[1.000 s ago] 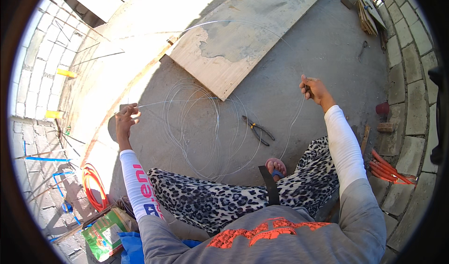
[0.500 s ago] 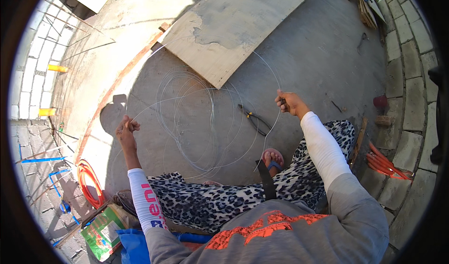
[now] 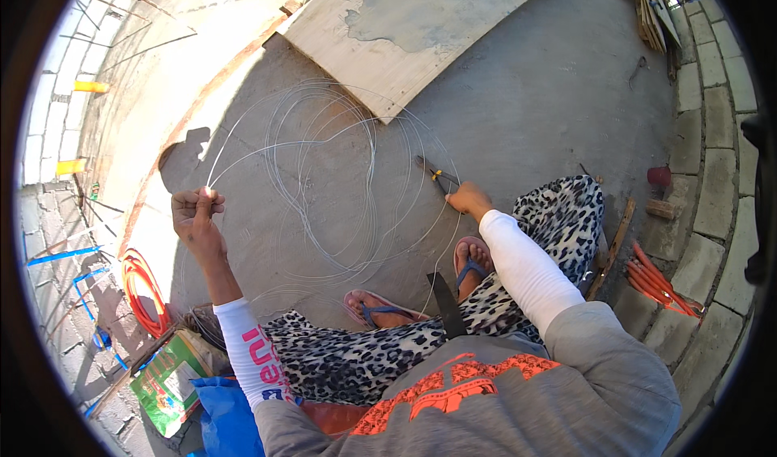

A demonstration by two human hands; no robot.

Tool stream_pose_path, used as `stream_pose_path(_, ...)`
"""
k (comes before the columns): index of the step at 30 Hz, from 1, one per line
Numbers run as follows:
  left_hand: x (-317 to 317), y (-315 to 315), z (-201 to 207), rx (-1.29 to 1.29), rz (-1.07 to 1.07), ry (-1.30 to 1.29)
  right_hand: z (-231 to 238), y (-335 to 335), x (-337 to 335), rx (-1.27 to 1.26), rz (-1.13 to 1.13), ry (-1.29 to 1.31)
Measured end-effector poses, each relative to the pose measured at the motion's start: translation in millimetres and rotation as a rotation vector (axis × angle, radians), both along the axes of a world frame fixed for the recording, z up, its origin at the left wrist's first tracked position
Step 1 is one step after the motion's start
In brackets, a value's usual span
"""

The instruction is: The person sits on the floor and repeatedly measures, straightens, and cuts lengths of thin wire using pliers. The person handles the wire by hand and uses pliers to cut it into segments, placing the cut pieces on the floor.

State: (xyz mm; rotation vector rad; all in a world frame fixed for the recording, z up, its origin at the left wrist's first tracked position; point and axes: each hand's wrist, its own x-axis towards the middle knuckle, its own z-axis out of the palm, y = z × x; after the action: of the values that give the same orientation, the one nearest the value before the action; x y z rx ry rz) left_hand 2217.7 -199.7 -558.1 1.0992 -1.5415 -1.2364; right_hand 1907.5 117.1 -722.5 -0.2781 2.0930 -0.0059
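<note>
My left hand [image 3: 199,214] is raised at the left, thumb and fingers pinched on a thin metal wire [image 3: 243,159]. From there the wire runs into a loose coil of wide loops on the concrete floor between my hands and feet. My right hand [image 3: 469,200] is low, right of the coil, its fingers closed around the dark handles of the pliers [image 3: 438,175]. The pliers have yellow marks near the pivot, and their jaws point up and left, away from me. Part of the handles is hidden under my fingers. A strand of wire passes beside that hand toward my feet.
A plywood sheet [image 3: 388,60] lies ahead, its near corner by the coil. An orange hose [image 3: 142,291] and a green packet [image 3: 168,388] are at the left. Orange tubes [image 3: 655,279] rest by the block wall [image 3: 719,149] at right. My sandalled feet [image 3: 380,310] are close to the loops.
My right hand has come down from the wire strand it held up and closed on the pliers. My left hand still pinches the wire, slightly further left. My view has shifted a little.
</note>
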Motion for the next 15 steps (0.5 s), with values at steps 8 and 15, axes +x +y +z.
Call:
stream_pose_path(8,-79,14,136,-0.115,-0.429,-0.07,191,-145,-95,-1.34,0.453,0.581)
stream_pose_path(15,-129,0,170,-0.446,-0.271,-0.386,311,-200,-83,-1.155,0.873,0.142)
